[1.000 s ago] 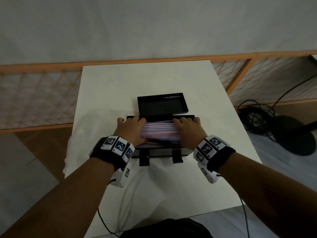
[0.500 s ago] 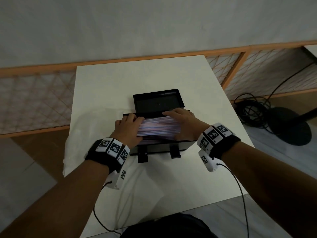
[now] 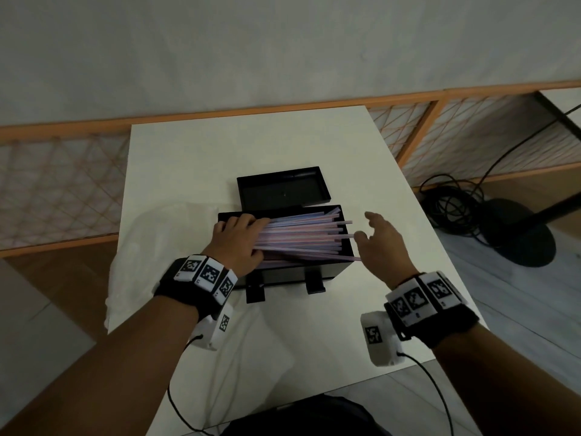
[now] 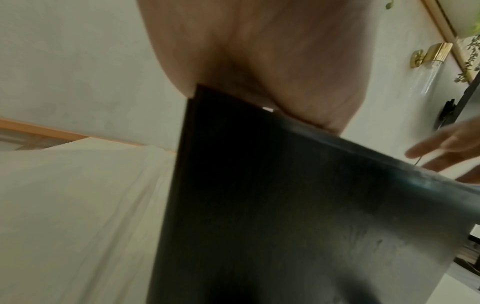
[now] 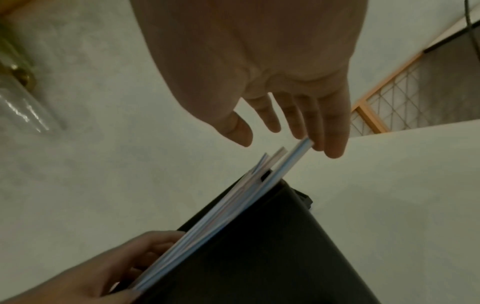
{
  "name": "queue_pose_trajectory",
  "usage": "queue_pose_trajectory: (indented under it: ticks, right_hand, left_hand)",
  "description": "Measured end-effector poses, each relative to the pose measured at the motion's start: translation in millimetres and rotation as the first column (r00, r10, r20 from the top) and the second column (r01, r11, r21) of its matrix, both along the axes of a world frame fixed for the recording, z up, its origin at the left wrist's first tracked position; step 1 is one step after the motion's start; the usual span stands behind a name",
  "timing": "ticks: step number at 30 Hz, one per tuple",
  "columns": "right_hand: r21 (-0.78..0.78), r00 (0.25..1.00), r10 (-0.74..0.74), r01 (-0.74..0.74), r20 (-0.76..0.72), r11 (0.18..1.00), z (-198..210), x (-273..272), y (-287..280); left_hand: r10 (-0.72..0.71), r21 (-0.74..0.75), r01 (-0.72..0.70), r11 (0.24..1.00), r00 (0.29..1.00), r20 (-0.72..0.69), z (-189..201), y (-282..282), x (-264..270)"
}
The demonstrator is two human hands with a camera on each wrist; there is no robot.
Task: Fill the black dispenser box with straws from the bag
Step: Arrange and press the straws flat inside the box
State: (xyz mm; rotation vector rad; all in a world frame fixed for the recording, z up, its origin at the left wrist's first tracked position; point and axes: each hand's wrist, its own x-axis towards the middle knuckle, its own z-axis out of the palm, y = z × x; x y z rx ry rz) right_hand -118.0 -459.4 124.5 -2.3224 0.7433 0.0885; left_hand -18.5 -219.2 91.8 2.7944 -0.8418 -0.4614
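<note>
The black dispenser box [image 3: 283, 272] stands mid-table, its top open. A bundle of pink and blue striped straws [image 3: 301, 237] lies across the opening, with the right ends fanned out past the box's right wall. My left hand [image 3: 240, 239] grips the bundle's left end inside the box. My right hand [image 3: 375, 239] hovers just right of the box, fingers spread. In the right wrist view one straw [image 5: 293, 158] touches the fingertips [image 5: 335, 148] of that hand. The left wrist view shows mostly the box's wall [image 4: 285, 205].
The box's black lid [image 3: 283, 190] lies upside down right behind it. The crumpled clear bag [image 3: 147, 247] covers the table's left side. The white table [image 3: 314, 341] ends just right of my right wrist. Coiled cables [image 3: 452, 209] and a black stand base [image 3: 522, 243] are on the floor.
My right hand has let go of the bundle's right end and pulled away to the right. The freed straw ends have splayed over the box's right wall. My left hand still holds the bundle.
</note>
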Motion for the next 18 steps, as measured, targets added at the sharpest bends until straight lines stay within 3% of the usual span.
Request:
queue_pose_trajectory:
  ticks: [4,9,11,15,17,18]
  right_hand:
    - [0.075,0.994,0.025,-0.017,-0.107,0.997,2,-8,13]
    - [0.094,0.984,0.178,-0.177,-0.004,0.98,-1,6,36]
    - [0.017,0.969,0.247,-0.247,0.005,0.969,-5,10,33]
    - [-0.117,0.967,0.208,-0.192,0.147,0.974,3,26,14]
    - [-0.328,0.931,0.348,-0.296,0.11,0.897,8,41,4]
    - [-0.437,0.904,0.428,-0.376,0.021,0.817,10,49,-1]
  left_hand:
    - [-0.01,-0.059,0.007,0.998,0.999,-0.043,1,2,2]
    - [-0.021,-0.045,0.018,0.999,0.998,-0.065,2,1,1]
    - [-0.01,-0.055,0.007,0.998,0.998,-0.059,1,0,1]
    - [-0.005,-0.077,0.002,0.997,0.999,-0.045,-2,3,0]
    - [-0.007,-0.072,0.004,0.997,0.999,-0.043,-2,3,0]
    - [-0.01,-0.067,0.007,0.998,0.999,-0.042,-2,2,0]
